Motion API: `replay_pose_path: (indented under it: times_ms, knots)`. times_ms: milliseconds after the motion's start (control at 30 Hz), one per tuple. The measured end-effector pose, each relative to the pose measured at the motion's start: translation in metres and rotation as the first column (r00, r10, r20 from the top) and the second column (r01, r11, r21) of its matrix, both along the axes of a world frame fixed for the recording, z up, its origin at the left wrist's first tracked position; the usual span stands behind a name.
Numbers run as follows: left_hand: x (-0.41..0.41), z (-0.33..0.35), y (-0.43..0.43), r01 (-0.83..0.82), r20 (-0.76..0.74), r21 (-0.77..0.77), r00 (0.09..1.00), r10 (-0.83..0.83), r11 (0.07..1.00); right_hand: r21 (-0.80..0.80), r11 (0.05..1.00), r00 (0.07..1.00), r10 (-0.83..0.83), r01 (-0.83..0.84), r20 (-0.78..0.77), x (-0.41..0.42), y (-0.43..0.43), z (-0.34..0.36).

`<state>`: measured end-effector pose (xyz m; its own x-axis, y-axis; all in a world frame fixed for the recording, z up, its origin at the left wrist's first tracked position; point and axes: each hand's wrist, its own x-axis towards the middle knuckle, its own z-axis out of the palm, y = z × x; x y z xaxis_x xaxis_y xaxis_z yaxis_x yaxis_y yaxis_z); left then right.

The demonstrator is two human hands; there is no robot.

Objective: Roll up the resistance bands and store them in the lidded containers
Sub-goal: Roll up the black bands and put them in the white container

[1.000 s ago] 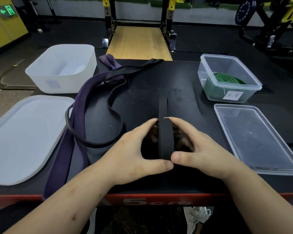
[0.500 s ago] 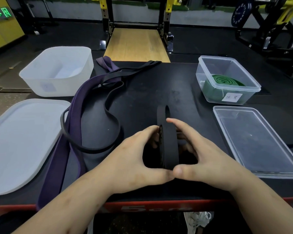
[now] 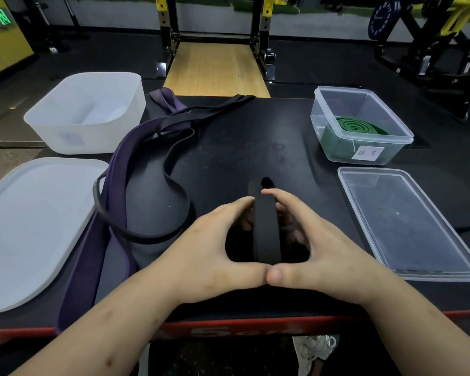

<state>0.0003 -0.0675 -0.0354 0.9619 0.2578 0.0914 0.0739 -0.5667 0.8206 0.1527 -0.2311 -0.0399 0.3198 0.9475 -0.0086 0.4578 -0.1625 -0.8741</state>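
Black band roll (image 3: 266,234) – coil sides hidden by left hand (image 3: 212,256) & right hand (image 3: 323,253). Label (image 3: 367,153) on clear tub (image 3: 320,115) too small to read. White lid (image 3: 33,226) cut off at left; purple band (image 3: 117,180) – end lost past table (image 3: 228,147) front edge.

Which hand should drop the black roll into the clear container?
Probably the right hand: like the left hand, it grips the black roll, but the open clear container stands on its side.

Bands, 4: black roll (image 3: 266,234), purple band (image 3: 120,164), thin black band (image 3: 174,183), green coil (image 3: 356,127). Containers, 2: white tub (image 3: 65,126), clear tub (image 3: 318,115). Lids, 2: white lid (image 3: 33,226), clear lid (image 3: 407,221).
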Motion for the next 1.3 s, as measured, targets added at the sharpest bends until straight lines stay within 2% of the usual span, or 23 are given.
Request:
replay_pose_path:
  times_ms: [133,367,500,633,867,1033,1200,1300]
  knots:
    - [-0.002,-0.004,-0.002,0.017,-0.017,-0.022,1.000,-0.017,1.000,0.062,0.996,0.998,-0.062,0.063,-0.020,-0.002,0.003,0.005]
    - [0.000,-0.003,-0.002,-0.002,-0.038,-0.016,0.999,0.002,1.000,0.008,0.988,0.988,-0.153,0.153,0.007,-0.007,0.008,0.003]
    - [0.001,-0.001,-0.003,0.029,-0.025,0.030,0.999,-0.028,0.999,-0.063,0.992,0.991,-0.102,0.108,0.089,-0.012,0.003,0.005]
    - [0.002,-0.003,-0.004,0.046,-0.041,0.061,0.998,-0.043,0.997,-0.036,0.993,0.989,-0.104,0.108,0.103,-0.005,0.000,0.007]
    - [0.002,-0.003,-0.010,0.002,-0.075,0.118,0.997,0.007,0.993,0.015,0.956,0.942,-0.293,0.294,0.163,-0.001,0.014,0.002]
    - [0.004,-0.008,-0.014,-0.092,-0.085,0.146,0.991,0.105,0.985,-0.055,0.930,0.931,-0.361,0.364,0.052,0.003,0.024,0.010]
    - [0.012,-0.005,-0.018,-0.137,-0.042,0.228,0.988,0.150,0.964,-0.096,0.909,0.914,-0.404,0.405,0.029,0.004,0.031,0.012]
    - [0.014,0.002,-0.021,-0.156,-0.042,0.189,0.985,0.166,0.969,-0.090,0.902,0.905,-0.425,0.422,-0.010,0.003,0.034,0.013]
